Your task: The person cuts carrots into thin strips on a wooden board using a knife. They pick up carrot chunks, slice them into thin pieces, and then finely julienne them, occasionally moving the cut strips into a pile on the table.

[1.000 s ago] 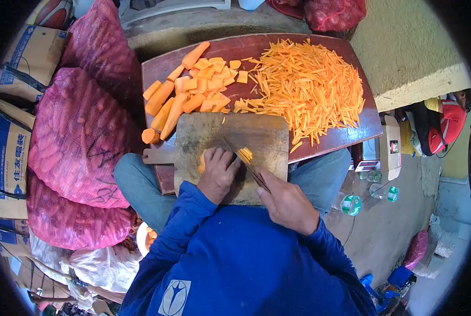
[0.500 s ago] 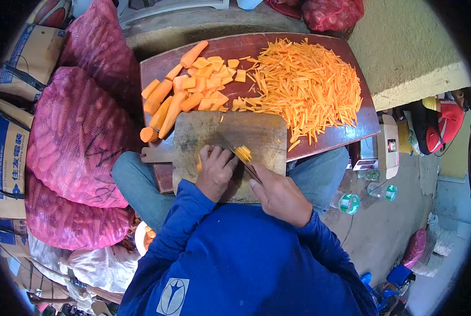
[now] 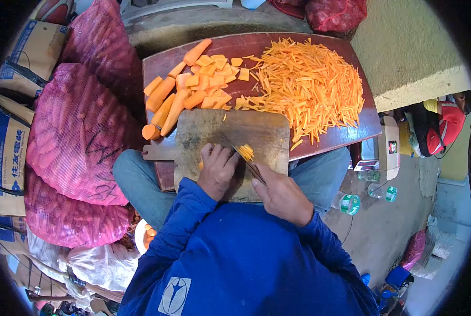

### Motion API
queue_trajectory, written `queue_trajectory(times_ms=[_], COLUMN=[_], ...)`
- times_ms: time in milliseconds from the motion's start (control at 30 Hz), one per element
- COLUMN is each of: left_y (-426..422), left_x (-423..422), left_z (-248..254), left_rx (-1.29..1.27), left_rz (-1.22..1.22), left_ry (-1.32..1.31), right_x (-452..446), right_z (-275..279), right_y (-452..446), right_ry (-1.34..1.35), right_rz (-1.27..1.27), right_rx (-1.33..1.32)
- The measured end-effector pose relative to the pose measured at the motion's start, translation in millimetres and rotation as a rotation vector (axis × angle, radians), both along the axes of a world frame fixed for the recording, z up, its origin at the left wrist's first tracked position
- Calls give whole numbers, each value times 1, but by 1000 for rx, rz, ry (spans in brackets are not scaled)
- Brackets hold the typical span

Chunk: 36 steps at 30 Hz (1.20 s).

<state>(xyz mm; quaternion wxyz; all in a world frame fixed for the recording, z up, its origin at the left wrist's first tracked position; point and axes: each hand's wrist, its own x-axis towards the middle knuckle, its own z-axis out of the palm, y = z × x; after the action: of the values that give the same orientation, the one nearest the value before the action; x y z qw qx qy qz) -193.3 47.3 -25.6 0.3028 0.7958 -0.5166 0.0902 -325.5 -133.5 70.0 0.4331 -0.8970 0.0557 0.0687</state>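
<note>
A wooden cutting board [image 3: 267, 129] lies in front of me, its handle pointing left. My left hand [image 3: 218, 171] is closed with its fingertips bent down on the board, pressing on a piece of carrot [image 3: 201, 165] that is mostly hidden under it. Wrapped around a knife's handle is my right hand [image 3: 284, 195]. The knife [image 3: 255, 169] has its blade right beside the left fingers. Fresh carrot strips [image 3: 246, 152] cling together along the blade's right side.
A reddish-brown table [image 3: 164, 60] holds peeled carrots [image 3: 173, 111], cut carrot chunks [image 3: 210, 79] and a large heap of carrot strips [image 3: 314, 87]. Pink mesh sacks [image 3: 80, 137] stand at the left. Plastic bottles [image 3: 347, 203] lie on the floor at right.
The view has shifted very slightly. Both hands stay at nearly the same place on the board, and the small bunch of strips by the blade looks slightly bigger.
</note>
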Motion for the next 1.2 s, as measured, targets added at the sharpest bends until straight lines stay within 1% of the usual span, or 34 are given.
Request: queue_trajectory(times_ms=[67, 133, 167, 233, 367, 433, 533, 633, 667, 733, 833, 967, 1033, 1133, 1200], left_y=[-1, -1, 0, 0, -1, 0, 1, 1, 1, -1, 0, -1, -2, 1, 0], left_x=[0, 2, 1, 0, -1, 1, -1, 0, -1, 2, 0, 0, 3, 2, 1], left_z=[1, 2, 1, 8, 3, 1, 3, 4, 3, 1, 1, -3, -3, 2, -1], left_rx=[-10, 0, 3, 32, -8, 6, 20, -7, -6, -61, -32, -44, -89, -45, -68], left_rz=[-5, 10, 13, -8, -16, -3, -3, -16, -22, -2, 9, 1, -7, -12, -18], left_ry=[15, -67, -65, 18, 27, -56, 11, 43, 40, -59, -24, -38, -68, -6, 4], right_x=[1, 1, 0, -2, 2, 0, -2, 4, 2, 1, -3, -2, -3, -3, -4], right_z=[-3, -3, -2, 2, 1, 0, -3, -1, 0, 2, 3, -1, -2, -9, -2], right_y=[-1, -2, -2, -1, 0, -1, 0, 2, 2, 0, 1, 1, 1, 0, -1], right_ry=[28, -51, -49, -32, 35, -51, -20, 43, 41, 0, 32, 40, -25, -2, 4], right_rz=[1, 2, 5, -15, -46, -54, -36, -51, -57, -45, -51, -53, -48, -46, -44], right_rx=[-8, 12, 15, 64, 12, 35, 72, 42, 43, 43, 82, 48, 76, 64, 67])
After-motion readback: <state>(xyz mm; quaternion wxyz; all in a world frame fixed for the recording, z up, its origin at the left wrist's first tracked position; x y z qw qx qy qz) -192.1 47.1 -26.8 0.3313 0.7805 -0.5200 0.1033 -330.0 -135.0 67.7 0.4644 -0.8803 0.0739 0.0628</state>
